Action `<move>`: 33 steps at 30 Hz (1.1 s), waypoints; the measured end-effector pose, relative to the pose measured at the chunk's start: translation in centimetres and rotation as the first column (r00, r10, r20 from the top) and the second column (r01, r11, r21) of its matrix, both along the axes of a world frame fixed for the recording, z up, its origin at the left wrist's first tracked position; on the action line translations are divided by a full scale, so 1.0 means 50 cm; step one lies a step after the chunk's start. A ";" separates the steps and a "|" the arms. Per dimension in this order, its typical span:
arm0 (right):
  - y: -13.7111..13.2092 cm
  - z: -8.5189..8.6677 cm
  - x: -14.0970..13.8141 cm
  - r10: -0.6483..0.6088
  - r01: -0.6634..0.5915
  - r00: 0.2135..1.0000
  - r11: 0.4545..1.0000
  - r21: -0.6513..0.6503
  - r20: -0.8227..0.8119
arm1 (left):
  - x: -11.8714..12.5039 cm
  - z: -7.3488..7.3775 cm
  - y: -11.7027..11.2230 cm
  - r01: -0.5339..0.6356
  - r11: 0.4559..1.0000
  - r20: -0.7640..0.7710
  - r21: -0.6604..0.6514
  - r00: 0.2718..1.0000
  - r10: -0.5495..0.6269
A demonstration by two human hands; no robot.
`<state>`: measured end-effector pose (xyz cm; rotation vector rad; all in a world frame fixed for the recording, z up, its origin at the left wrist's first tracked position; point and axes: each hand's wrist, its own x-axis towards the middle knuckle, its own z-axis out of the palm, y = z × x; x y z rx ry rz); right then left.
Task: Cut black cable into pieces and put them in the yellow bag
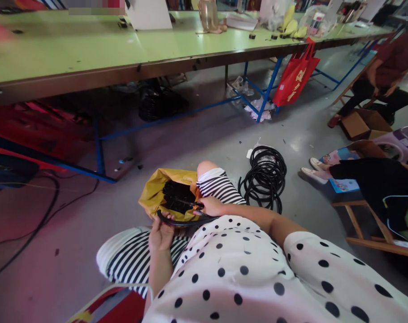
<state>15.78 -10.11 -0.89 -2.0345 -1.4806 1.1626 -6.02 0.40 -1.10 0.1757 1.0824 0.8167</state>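
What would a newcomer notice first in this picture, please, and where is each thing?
Probably the bright red bag first, hanging at the edge of the long green table. Then the open yellow bag between the striped knees, with dark contents, where the left hand holds a black tube. Black coils lie on the floor to the right.

Sack on floor, between wearer's knees; pieces inside. Hose along sack's near rim, left hand at its end, right hand at sack's right rim. Coil on floor, right of sack. Table ahead; jug on it, tote hanging at near edge, right of jug. Garbage bag under table.
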 end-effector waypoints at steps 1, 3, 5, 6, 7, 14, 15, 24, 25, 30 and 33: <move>0.000 -0.001 0.001 -0.002 0.002 1.000 1.000 0.000 -0.005 | 0.001 0.001 -0.001 0.009 1.000 -0.008 0.003 1.000 -0.009; 0.001 -0.002 0.003 -0.003 0.003 1.000 1.000 0.002 -0.002 | 0.004 0.004 -0.003 0.013 1.000 -0.007 0.020 1.000 -0.013; 0.002 -0.001 0.005 -0.005 0.005 1.000 1.000 0.006 0.001 | 0.007 0.007 -0.003 0.004 0.999 -0.005 0.044 1.000 -0.004; 0.002 0.000 0.006 -0.007 0.007 1.000 1.000 0.011 -0.004 | 0.010 0.009 -0.003 -0.001 0.999 -0.006 0.051 1.000 0.001; 0.003 0.002 0.006 -0.010 0.010 1.000 1.000 0.016 -0.012 | 0.012 0.012 -0.003 0.000 0.999 -0.005 0.049 1.000 0.000; 0.005 0.014 0.009 -0.032 0.033 0.998 0.999 0.027 -0.045 | 0.024 0.022 0.004 -0.031 0.999 -0.002 -0.021 1.000 0.031; 0.005 0.015 0.009 -0.031 0.033 0.998 0.999 0.027 -0.046 | 0.023 0.022 0.005 -0.022 0.999 0.015 -0.026 1.000 0.022; 0.011 0.018 0.009 0.001 0.000 1.000 1.000 0.022 -0.021 | 0.000 -0.016 0.017 0.156 0.988 0.051 0.013 0.986 -0.157; 0.012 0.019 0.010 0.002 -0.001 1.000 1.000 0.015 -0.026 | 0.001 -0.019 0.018 0.156 0.988 0.038 0.006 0.987 -0.156; 0.011 0.022 0.019 0.015 -0.015 0.996 1.000 -0.004 -0.083 | 0.007 -0.015 0.019 0.165 0.985 0.030 -0.052 0.986 -0.164; 0.003 0.021 0.029 0.029 -0.028 0.994 1.000 0.007 -0.106 | 0.012 -0.005 0.014 0.165 0.985 0.035 -0.057 0.986 -0.163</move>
